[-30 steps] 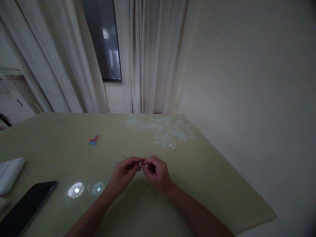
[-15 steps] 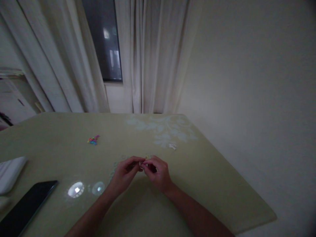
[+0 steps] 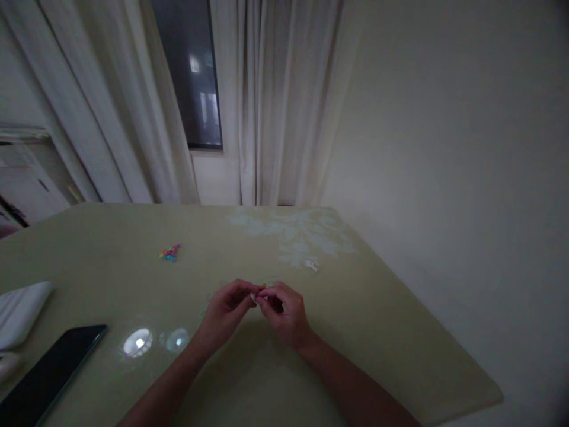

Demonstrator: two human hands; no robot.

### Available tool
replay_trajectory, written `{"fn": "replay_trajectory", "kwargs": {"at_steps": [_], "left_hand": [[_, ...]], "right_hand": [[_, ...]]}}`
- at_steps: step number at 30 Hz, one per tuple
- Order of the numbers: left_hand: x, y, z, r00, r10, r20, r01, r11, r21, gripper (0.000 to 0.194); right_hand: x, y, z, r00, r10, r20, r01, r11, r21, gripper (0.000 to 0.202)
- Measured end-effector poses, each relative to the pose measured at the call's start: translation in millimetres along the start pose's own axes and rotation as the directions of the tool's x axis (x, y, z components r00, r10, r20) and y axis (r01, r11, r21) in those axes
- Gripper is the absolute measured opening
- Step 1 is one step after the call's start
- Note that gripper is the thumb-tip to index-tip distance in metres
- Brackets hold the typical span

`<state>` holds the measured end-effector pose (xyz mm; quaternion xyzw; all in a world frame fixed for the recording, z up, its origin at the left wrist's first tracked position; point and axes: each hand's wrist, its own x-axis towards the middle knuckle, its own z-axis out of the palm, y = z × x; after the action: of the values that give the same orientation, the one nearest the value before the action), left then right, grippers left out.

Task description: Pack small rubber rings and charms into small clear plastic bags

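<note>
One wide table point(image 3: 377, 332) with a pale green cloth fills the lower view, a white floral print point(image 3: 297, 234) at its far edge below the curtains point(image 3: 275, 101) and dark window point(image 3: 191, 71). On the left lie a black tablet point(image 3: 48, 373) and a white folded cloth point(image 3: 20, 311). Both hands meet over the table's middle — the left hand point(image 3: 224, 314) and right hand point(image 3: 284, 314) with fingertips pressed together, pinching a tiny pale piece point(image 3: 258, 295) between them, too small to identify. Farther off sit a cluster of coloured beads point(image 3: 169, 253) and a small white bit point(image 3: 312, 264) — well apart from the hands.
</note>
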<state>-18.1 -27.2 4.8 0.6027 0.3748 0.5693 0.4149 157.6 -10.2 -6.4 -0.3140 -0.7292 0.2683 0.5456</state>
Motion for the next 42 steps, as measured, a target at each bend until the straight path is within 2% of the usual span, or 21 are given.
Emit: {"fn": "replay_trajectory", "kwargs": {"at_steps": [7, 11, 17, 23, 28, 34, 37, 42], "left_hand": [[0, -3, -0.5, 0.999, 0.029, 0.033, -0.031, 0.999, 0.041, 0.021], [1, -1, -2.0, 1.0, 0.005, -0.011, -0.004, 0.997, 0.078, 0.015], [-2, -3, -3.1, 0.991, -0.092, -0.099, 0.105, 0.986, 0.13, 0.02], [-8, -7, 5.3, 0.988, -0.098, -0.12, 0.119, 0.976, 0.18, 0.024], [-5, 2, 14.5, 0.967, -0.183, -0.175, 0.181, 0.983, -0.027, 0.024], [-5, 9, 23.6, 0.896, -0.381, -0.228, 0.318, 0.909, -0.268, 0.038], [-6, 5, 24.2, 0.881, -0.43, -0.198, 0.351, 0.874, -0.335, 0.041], [-7, -3, 21.1, 0.892, -0.436, -0.117, 0.382, 0.867, -0.32, 0.041]], "right_hand": [[-1, 0, -1, 0.999, 0.03, 0.025, -0.029, 1.0, -0.003, 0.012], [-1, 0, -2, 1.0, 0.015, 0.019, -0.014, 1.0, -0.015, 0.015], [-3, 2, -1, 0.995, -0.086, 0.046, 0.091, 0.991, -0.101, 0.025], [-2, 3, -1, 0.982, -0.187, 0.009, 0.186, 0.967, -0.173, 0.014], [-2, 5, -1, 0.988, -0.155, 0.01, 0.154, 0.977, -0.147, 0.017], [-2, 6, 0, 0.995, -0.103, -0.008, 0.101, 0.987, -0.127, 0.019], [-1, 5, 0, 0.996, -0.089, -0.007, 0.088, 0.99, -0.114, 0.017], [2, 4, -3, 0.995, -0.099, -0.004, 0.098, 0.986, -0.134, 0.013]]}}
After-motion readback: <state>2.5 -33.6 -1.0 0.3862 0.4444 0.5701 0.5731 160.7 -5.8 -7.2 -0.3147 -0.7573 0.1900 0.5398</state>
